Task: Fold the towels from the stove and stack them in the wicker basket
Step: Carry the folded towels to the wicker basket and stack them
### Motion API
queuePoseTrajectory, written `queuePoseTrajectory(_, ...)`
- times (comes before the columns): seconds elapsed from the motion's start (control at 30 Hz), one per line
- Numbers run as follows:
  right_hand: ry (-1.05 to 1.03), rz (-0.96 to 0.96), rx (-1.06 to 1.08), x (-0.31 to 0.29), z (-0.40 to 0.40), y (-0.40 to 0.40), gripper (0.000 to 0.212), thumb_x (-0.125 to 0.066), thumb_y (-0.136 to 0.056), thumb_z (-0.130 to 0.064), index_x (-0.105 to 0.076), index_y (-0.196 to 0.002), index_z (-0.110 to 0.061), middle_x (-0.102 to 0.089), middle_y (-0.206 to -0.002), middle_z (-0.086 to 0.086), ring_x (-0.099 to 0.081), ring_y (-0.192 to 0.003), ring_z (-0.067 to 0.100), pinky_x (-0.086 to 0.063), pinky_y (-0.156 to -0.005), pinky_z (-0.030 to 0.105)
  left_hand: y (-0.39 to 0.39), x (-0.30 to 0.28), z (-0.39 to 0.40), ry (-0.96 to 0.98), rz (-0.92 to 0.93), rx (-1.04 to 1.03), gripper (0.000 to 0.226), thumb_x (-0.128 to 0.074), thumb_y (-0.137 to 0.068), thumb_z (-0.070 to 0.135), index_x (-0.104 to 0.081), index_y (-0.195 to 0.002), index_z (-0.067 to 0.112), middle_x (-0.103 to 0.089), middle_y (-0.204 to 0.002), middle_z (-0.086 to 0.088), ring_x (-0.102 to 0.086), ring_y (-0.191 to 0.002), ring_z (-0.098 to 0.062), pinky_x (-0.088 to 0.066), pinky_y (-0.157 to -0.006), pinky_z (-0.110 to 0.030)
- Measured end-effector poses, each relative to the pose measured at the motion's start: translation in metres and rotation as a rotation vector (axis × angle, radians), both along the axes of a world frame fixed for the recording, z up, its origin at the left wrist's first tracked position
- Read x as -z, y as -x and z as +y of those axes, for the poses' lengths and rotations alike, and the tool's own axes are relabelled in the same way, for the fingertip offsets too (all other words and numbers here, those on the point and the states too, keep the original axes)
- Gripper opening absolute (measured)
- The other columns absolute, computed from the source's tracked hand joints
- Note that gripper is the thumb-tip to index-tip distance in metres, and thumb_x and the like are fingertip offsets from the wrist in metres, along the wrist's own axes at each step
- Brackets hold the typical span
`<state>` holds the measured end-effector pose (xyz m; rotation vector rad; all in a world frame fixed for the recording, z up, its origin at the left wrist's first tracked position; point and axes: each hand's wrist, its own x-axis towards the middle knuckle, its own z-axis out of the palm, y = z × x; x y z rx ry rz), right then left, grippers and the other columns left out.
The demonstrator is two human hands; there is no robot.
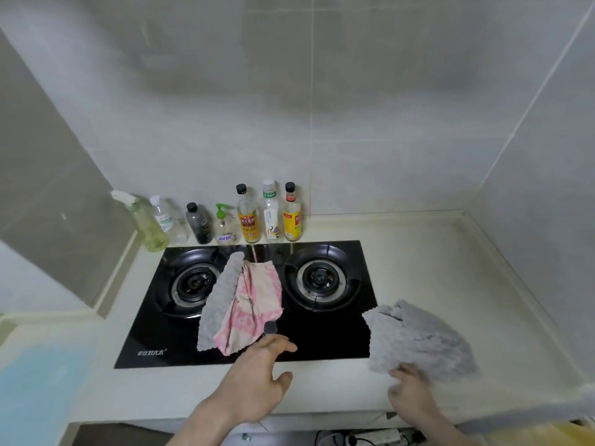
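Right hand (410,389) gripping grey towel (418,341) at tabletop's (418,252) front-right edge. Left hand (257,378) spread, empty, just beside pink towel (254,304) on stove (322,336).

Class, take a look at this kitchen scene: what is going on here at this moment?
A person stands at a black gas stove. Their right hand grips a grey towel on the counter beside the stove. Their left hand reaches, fingers open, toward a pink towel and another grey towel lying between the burners. No basket is in view.
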<state>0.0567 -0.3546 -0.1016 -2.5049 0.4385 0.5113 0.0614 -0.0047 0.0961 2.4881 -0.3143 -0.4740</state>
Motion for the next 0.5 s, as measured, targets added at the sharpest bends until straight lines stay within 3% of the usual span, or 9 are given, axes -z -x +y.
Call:
queuePoseTrajectory(0.1, -0.018, -0.057, 0.022, -0.011, 0.003, 0.0, 0.045, -0.059, -0.094, -0.029, -0.058, -0.14, -0.028, -0.048, -0.153, -0.004, -0.042, -0.142, 0.016, -0.029, -0.116, 0.024, -0.001, 0.008, -0.006, 0.002, 0.04, 0.007, 0.047, -0.06, -0.092, 0.034, -0.053, -0.139, 0.036, -0.043, -0.141, 0.026, -0.046, -0.13, 0.002, -0.033, -0.106, -0.01)
queuePoseTrajectory(0.17, -0.055, -0.081, 0.073, -0.025, 0.006, 0.002, 0.027, -0.067, -0.091, -0.026, -0.07, -0.105, -0.049, -0.07, -0.127, -0.009, -0.065, -0.113, 0.013, -0.049, -0.103, 0.029, -0.002, 0.009, -0.009, 0.004, 0.075, 0.014, 0.047, -0.06, -0.093, 0.035, -0.052, -0.139, 0.036, -0.045, -0.14, 0.025, -0.054, -0.119, -0.001, -0.04, -0.099, -0.013)
queuePoseTrajectory(0.23, -0.109, -0.232, 0.188, -0.038, 0.008, -0.001, 0.035, -0.077, -0.085, -0.021, -0.069, -0.073, -0.053, -0.075, -0.086, -0.017, -0.07, -0.082, 0.011, -0.056, -0.081, 0.033, -0.003, 0.009, -0.01, 0.008, 0.088, 0.007, 0.047, -0.06, -0.094, 0.037, -0.051, -0.14, 0.037, -0.046, -0.141, 0.024, -0.054, -0.117, 0.0, -0.041, -0.097, -0.014)
queuePoseTrajectory(0.3, -0.202, -0.363, 0.239, -0.067, 0.014, -0.005, 0.037, -0.081, -0.082, -0.016, -0.068, -0.079, -0.051, -0.069, -0.069, -0.016, -0.066, -0.069, 0.009, -0.052, -0.07, 0.028, -0.007, 0.01, -0.012, 0.022, 0.082, -0.003, 0.047, -0.06, -0.094, 0.037, -0.051, -0.14, 0.038, -0.048, -0.14, 0.022, -0.051, -0.124, 0.0, -0.041, -0.103, -0.018)
queuePoseTrajectory(0.4, -0.385, -0.474, 0.231, -0.122, 0.027, -0.016, 0.027, -0.08, -0.085, -0.01, -0.067, -0.083, -0.034, -0.066, -0.064, -0.009, -0.062, -0.063, 0.013, -0.043, -0.061, 0.016, -0.015, 0.005, -0.021, 0.077, 0.064, -0.011, 0.045, -0.061, -0.095, 0.035, -0.052, -0.138, 0.04, -0.05, -0.134, 0.024, -0.053, -0.121, 0.002, -0.045, -0.1, -0.019)
queuePoseTrajectory(0.5, -0.602, -0.533, 0.179, -0.173, 0.037, -0.023, 0.024, -0.077, -0.086, 0.0, -0.07, -0.09, -0.022, -0.071, -0.07, -0.012, -0.066, -0.065, 0.004, -0.046, -0.064, 0.008, -0.023, -0.003, -0.038, 0.155, 0.006, -0.011, 0.045, -0.064, -0.093, 0.033, -0.052, -0.136, 0.042, -0.049, -0.13, 0.029, -0.052, -0.118, 0.007, -0.044, -0.096, -0.013)
